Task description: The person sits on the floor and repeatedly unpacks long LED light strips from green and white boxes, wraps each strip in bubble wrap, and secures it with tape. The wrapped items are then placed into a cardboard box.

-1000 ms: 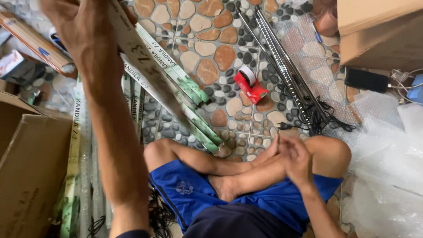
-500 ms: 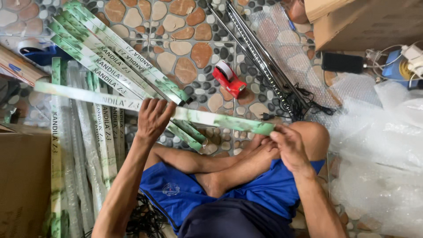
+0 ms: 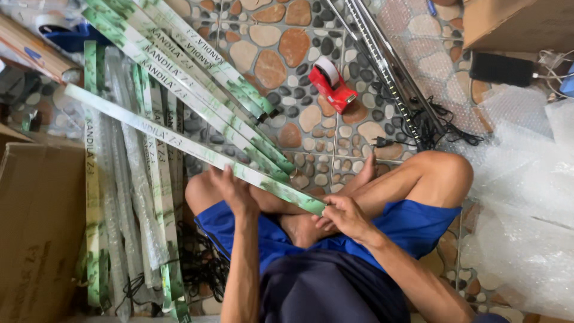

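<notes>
A person sat cross-legged in blue shorts (image 3: 412, 224) on a pebble-patterned tile floor (image 3: 299, 54), holding a long, narrow green-and-white printed carton (image 3: 179, 140) across the knees. The left hand (image 3: 230, 188) was clasped around the carton partway along its length, while the right hand (image 3: 344, 215) pinched its near end, fingers closed on the flap. The carton slanted from the lap up to the left, its far end lying over a heap of similar long cartons wrapped in clear plastic (image 3: 128, 203). More matching green-and-white cartons (image 3: 197, 72) lay fanned out on the floor beyond. A red tape dispenser with a white roll (image 3: 330, 84) stood near the middle of the floor, beside slim metal light strips with black cables (image 3: 394, 78). Sheets of bubble wrap (image 3: 526, 197) lay to the right, and a brown cardboard box (image 3: 39, 233) sat at the left.
</notes>
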